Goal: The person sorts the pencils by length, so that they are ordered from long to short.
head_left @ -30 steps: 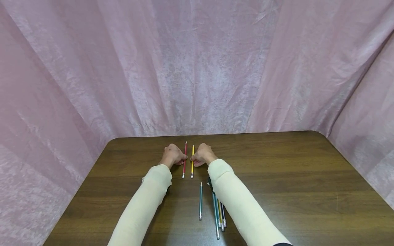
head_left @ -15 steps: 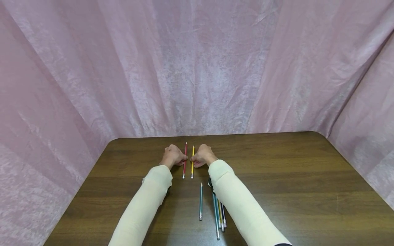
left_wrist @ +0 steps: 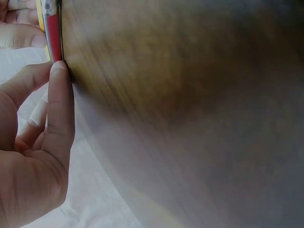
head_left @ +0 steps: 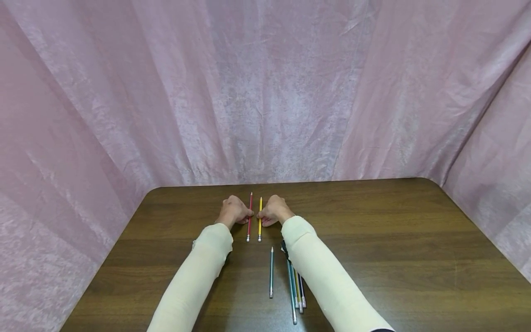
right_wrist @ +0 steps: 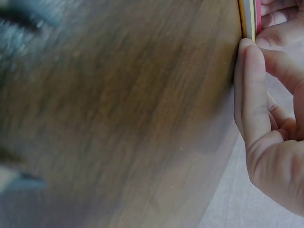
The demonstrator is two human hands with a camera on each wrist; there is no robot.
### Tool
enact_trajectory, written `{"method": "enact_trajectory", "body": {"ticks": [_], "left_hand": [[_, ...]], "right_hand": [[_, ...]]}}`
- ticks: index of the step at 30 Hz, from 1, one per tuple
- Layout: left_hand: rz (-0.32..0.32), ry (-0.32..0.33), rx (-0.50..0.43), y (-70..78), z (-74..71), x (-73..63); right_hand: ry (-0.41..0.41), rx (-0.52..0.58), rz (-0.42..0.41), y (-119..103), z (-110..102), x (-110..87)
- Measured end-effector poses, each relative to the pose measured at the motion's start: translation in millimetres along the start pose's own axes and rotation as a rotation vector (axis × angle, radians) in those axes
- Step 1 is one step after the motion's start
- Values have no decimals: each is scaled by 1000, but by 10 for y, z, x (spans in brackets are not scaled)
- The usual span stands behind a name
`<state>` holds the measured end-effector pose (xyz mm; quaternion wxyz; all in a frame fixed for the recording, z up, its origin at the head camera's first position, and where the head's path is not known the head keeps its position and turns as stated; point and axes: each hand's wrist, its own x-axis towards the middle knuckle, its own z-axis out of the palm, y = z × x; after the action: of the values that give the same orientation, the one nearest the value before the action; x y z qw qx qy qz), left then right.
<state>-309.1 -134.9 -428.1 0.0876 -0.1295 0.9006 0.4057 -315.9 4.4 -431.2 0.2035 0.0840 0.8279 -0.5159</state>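
Near the far edge of the table, my left hand [head_left: 234, 210] pinches a red pencil [head_left: 250, 226] between thumb and fingertips. Just to its right, my right hand [head_left: 274, 210] pinches a yellow pencil [head_left: 260, 227] the same way. Both pencils point away from me, eraser ends nearest, almost parallel with a narrow gap between them. In the left wrist view the thumb and finger meet on the red pencil [left_wrist: 55, 40]. The right wrist view has the fingertips on the yellow pencil [right_wrist: 247, 21], with the other hand close behind.
A single teal pencil [head_left: 271, 272] lies on the wooden table [head_left: 394, 240], nearer to me. Beside it several pencils [head_left: 292, 295] lie bunched, partly hidden under my right sleeve [head_left: 327, 276]. A pink curtain [head_left: 265, 92] hangs behind the table's far edge.
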Motion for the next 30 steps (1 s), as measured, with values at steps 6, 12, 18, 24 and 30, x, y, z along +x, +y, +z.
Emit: {"method": "enact_trajectory", "body": {"ticks": [6, 12, 18, 24, 30], "left_hand": [[2, 0, 20, -13, 13, 1], [-1, 0, 34, -4, 12, 8], [-3, -9, 50, 6, 11, 3], [9, -9, 39, -20, -5, -4], [14, -11, 37, -34, -14, -5]], "right_hand": [[-7, -21, 13, 15, 8, 58], [-7, -24, 5, 3, -12, 32], [-10, -28, -23, -9, -30, -25], [-15, -55, -23, -31, -15, -25], [-8, -61, -23, -35, -8, -52]]}}
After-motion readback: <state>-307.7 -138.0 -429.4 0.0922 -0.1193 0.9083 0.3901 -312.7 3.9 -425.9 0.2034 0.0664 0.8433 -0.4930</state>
